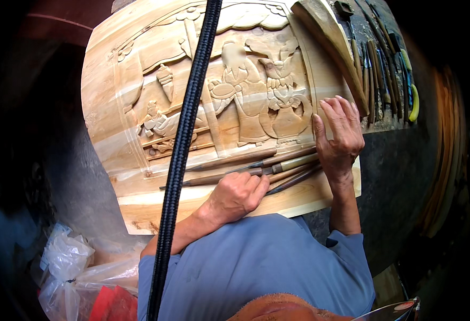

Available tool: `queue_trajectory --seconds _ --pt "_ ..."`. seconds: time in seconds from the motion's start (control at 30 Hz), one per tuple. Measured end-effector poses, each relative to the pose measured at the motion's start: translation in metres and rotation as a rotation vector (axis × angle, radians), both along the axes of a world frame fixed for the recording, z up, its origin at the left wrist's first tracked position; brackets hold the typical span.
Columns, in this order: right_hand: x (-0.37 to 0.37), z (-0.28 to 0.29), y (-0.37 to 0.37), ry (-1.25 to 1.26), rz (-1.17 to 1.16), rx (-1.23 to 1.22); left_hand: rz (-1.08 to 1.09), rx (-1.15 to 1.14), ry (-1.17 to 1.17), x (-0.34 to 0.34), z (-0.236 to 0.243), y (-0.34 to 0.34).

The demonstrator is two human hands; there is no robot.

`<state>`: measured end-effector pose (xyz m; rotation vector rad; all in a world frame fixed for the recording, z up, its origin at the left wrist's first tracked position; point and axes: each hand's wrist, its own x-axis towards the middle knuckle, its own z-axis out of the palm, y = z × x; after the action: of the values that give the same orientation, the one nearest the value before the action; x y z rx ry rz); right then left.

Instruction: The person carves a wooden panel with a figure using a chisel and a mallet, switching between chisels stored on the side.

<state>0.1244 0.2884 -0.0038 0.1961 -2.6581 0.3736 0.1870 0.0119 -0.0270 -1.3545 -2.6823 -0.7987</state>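
A pale wooden panel [104,107] carved in relief with robed figures, a bird-like shape and a canopy lies before me. Across its near part rest several carving chisels [294,162] with wooden handles. My left hand [239,192] is curled closed at the near side of these chisels, next to a dark blade tip. Whatever its fingers might hold is hidden from this view. Over the panel's right side, my right hand [341,134] is open with its fingers extended, beside the near end of a long curved piece of wood [332,45].
More chisels and gouges [377,75] lie in a row at the far right, with a yellow-handled tool [414,104] at the edge. A black braided cord [184,134] crosses the view. Clear plastic bags [69,267] and a red thing [114,304] sit at lower left.
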Motion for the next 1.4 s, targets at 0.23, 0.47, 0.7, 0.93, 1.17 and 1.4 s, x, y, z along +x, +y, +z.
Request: queue_trajectory --seconds 0.23,0.47,0.7,0.93,1.17,1.4 --pt "0.001 0.0 -0.001 0.005 0.018 0.004 0.008 0.007 0.014 0.0 -0.001 0.001" --pt "0.003 0.0 -0.003 -0.004 0.029 0.017 0.013 -0.009 0.016 0.001 -0.001 0.0" --pt "0.004 0.0 -0.004 -0.002 0.036 0.006 0.023 0.005 -0.003 0.0 0.001 0.002" --pt "0.004 0.002 -0.002 0.007 0.032 0.006 0.033 -0.006 -0.005 0.001 0.005 0.002" --pt "0.004 0.006 -0.002 -0.002 0.03 0.008 0.05 0.066 0.037 0.003 0.008 -0.011" --pt "0.015 0.006 -0.01 0.016 0.096 -0.065 0.14 0.124 0.091 0.018 0.004 -0.045"
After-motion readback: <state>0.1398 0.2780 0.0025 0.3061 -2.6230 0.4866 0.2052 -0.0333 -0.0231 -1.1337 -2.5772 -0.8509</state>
